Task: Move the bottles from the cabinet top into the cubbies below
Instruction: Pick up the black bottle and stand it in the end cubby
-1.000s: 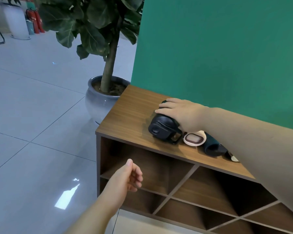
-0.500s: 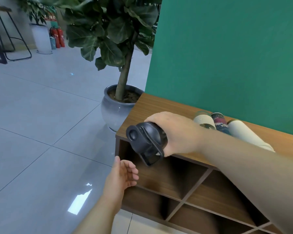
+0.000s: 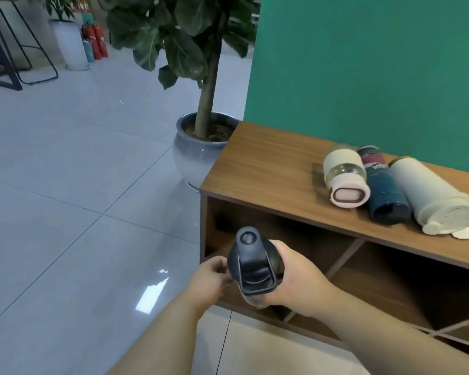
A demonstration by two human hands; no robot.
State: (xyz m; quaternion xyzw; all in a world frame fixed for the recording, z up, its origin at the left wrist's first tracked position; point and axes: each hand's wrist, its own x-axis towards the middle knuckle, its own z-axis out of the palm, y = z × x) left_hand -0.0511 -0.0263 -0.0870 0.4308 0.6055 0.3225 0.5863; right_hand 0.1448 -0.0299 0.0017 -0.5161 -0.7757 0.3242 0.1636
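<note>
My right hand (image 3: 295, 280) grips a black bottle (image 3: 251, 266) with a flip lid, held in front of the leftmost top cubby (image 3: 257, 231) of the wooden cabinet (image 3: 266, 169). My left hand (image 3: 210, 277) touches the bottle's left side. Three bottles lie side by side on the cabinet top: a cream and glass bottle (image 3: 344, 180), a dark blue bottle (image 3: 382, 190) and a white bottle (image 3: 433, 196).
A large potted plant in a grey ceramic pot (image 3: 198, 155) stands just left of the cabinet. A green wall (image 3: 363, 63) rises behind the cabinet. Grey tiled floor (image 3: 65, 198) stretches to the left. Diagonal dividers split the cubbies (image 3: 390, 288).
My right hand lifted the black bottle off the cabinet top and brought it down in front of the cubbies. My left hand rose to meet it.
</note>
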